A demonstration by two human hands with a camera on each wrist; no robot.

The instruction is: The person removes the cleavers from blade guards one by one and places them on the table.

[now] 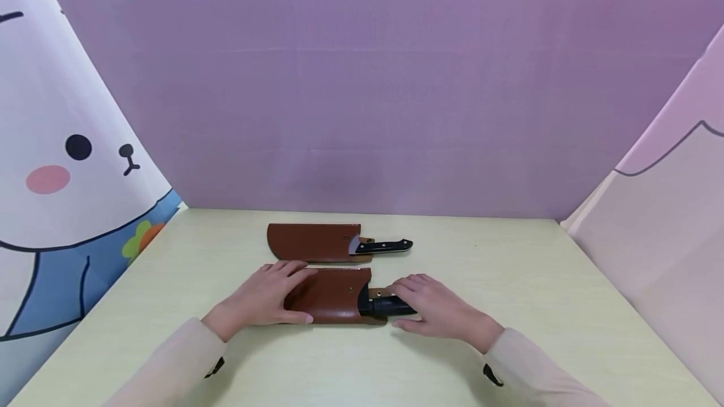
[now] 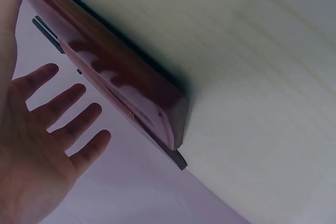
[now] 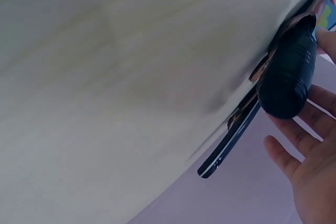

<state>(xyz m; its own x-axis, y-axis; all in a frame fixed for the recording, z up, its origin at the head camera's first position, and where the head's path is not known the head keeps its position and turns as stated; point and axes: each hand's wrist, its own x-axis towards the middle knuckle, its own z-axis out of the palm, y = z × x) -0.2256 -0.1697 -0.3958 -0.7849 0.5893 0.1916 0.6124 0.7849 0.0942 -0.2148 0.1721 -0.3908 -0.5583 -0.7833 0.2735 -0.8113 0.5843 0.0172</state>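
A brown leather sheath (image 1: 334, 297) lies on the table, with a thick black knife handle (image 1: 393, 306) sticking out of its right end; the blade is hidden inside. Over the sheath's left end is my left hand (image 1: 271, 294), its fingers spread and apart from the leather in the left wrist view. My right hand (image 1: 435, 306) hovers around the end of the handle, fingers extended; in the right wrist view they reach behind the handle (image 3: 287, 77), and contact is unclear. Just beyond lies a second brown sheath (image 1: 313, 242) holding a knife with a riveted black handle (image 1: 390, 246).
The pale wooden table (image 1: 509, 269) ends at a purple backdrop (image 1: 362, 112). A cartoon-printed sheet (image 1: 68, 93) stands along the left side, and a pink and white one (image 1: 667, 218) along the right.
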